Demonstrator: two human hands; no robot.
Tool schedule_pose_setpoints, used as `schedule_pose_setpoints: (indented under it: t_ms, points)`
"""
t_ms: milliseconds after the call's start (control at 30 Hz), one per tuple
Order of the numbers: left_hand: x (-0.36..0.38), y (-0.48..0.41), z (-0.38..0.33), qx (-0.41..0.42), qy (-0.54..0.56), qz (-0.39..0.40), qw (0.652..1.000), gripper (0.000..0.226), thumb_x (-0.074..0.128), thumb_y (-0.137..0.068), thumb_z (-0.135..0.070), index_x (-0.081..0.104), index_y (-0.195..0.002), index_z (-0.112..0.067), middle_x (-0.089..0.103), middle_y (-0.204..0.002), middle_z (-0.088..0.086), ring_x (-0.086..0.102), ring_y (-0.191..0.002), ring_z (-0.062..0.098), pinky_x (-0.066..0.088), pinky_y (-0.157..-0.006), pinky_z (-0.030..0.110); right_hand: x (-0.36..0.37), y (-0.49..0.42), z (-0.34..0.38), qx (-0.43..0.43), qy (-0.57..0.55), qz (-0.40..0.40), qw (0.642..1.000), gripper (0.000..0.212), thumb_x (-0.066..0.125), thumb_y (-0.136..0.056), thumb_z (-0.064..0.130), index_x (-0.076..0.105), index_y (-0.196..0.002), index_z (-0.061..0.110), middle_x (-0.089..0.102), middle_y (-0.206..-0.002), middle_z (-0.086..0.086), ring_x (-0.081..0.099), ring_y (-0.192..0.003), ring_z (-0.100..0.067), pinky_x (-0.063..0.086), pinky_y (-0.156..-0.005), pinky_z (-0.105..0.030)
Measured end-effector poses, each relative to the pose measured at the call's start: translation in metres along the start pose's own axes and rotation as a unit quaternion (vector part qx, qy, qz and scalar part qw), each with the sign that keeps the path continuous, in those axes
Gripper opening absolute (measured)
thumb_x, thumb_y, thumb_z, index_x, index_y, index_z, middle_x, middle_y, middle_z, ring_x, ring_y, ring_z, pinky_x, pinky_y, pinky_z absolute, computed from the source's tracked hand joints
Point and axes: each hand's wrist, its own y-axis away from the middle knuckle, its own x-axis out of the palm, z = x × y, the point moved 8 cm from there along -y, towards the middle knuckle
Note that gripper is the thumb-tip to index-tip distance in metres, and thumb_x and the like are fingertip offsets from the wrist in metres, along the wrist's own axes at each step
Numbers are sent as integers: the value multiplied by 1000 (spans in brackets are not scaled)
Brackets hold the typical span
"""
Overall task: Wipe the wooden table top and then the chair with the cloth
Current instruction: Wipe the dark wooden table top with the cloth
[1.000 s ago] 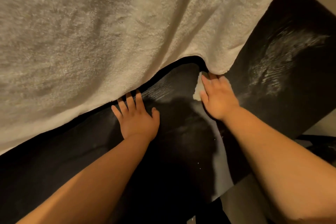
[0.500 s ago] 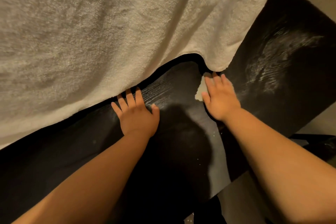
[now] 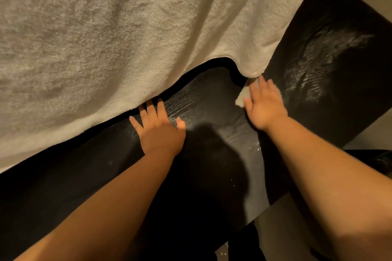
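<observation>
Dark grained table top point(image 3: 212, 91) | left hand point(image 3: 161, 131) flat, fingers spread | right hand point(image 3: 265, 106) flat on fluffy cloth point(image 3: 241, 98)

Left hand point(image 3: 159, 133): lay flat on dark desk point(image 3: 84, 186), fingers spread, tips at towel point(image 3: 106, 38) edge.
Right hand point(image 3: 265, 108): pressed flat on pale cloth point(image 3: 241, 98), just below towel corner.
Desk: showed pale streaks at right.

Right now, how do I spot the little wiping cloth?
Find the dark table below the big white towel. Near the towel's lowest corner, the right hand presses flat on the cloth. It is a small pale scrap, unlike the huge towel.
</observation>
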Motion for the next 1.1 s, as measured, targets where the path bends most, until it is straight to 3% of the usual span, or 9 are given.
schedule_pose_setpoints:
  t_ms: [100,267,367,433,600,733,833,967,1100]
  points:
    - [-1,0,0,6,8,-15,1000,80,43,-95,-57,30,-163,-16,34,-165,15,19,-157,38,3,-126,67,-3,4,3,37,-19,1,999,67,19,-108,45,7,-165,12,2,-172,-18,3,-157,-42,5,-128,-50]
    - [-4,1,-2,9,9,-24,1000,80,45,-95,-56,34,-161,-14,37,-164,16,23,-155,39,8,-126,68,38,100,83,-113,2,7,994,69,22,-104,44,17,-164,11,10,-171,-19,2,-157,-45,10,-128,-56]
    - [-4,1,0,13,12,-35,999,80,45,-93,-55,36,-160,-12,39,-162,17,26,-154,40,11,-127,66,33,107,79,-181,-6,14,983,66,35,-103,42,29,-161,13,23,-168,-17,17,-155,-43,18,-127,-53]
    - [-3,1,-1,14,14,-36,999,79,46,-93,-55,38,-159,-11,42,-160,17,29,-153,40,12,-127,65,22,82,56,-154,21,-21,988,67,30,-103,44,31,-161,11,27,-166,-20,24,-152,-46,20,-126,-54]
    - [-4,0,-2,31,38,-26,998,75,45,-97,-52,36,-161,-14,39,-162,13,23,-157,35,7,-129,60,22,43,38,-4,-4,-5,1000,76,5,-99,49,8,-165,11,9,-170,-21,10,-156,-44,10,-127,-54]
    - [-5,0,-9,85,44,-5,995,72,43,-98,-48,35,-162,-16,30,-169,12,19,-159,33,10,-131,54,38,135,115,-172,-29,0,985,69,35,-101,43,20,-163,17,15,-171,-14,12,-155,-43,7,-128,-52]
    - [-5,7,-10,117,54,11,992,67,44,-101,-43,37,-163,-19,25,-172,10,15,-160,32,9,-132,48,39,141,110,-244,6,32,969,68,30,-101,46,21,-164,21,16,-171,-10,12,-157,-38,11,-129,-50]
    - [-2,28,-8,175,22,45,983,69,45,-103,-43,29,-166,-20,16,-175,10,7,-162,33,6,-132,48,24,87,56,-118,43,38,991,75,5,-99,51,5,-166,17,3,-172,-14,3,-157,-41,4,-129,-48]
    - [5,59,-1,196,-23,76,977,75,40,-100,-50,21,-168,-24,9,-177,7,4,-163,33,5,-132,50,31,111,82,-81,-6,23,996,68,18,-106,44,2,-166,17,-2,-172,-14,-1,-157,-42,-2,-128,-49]
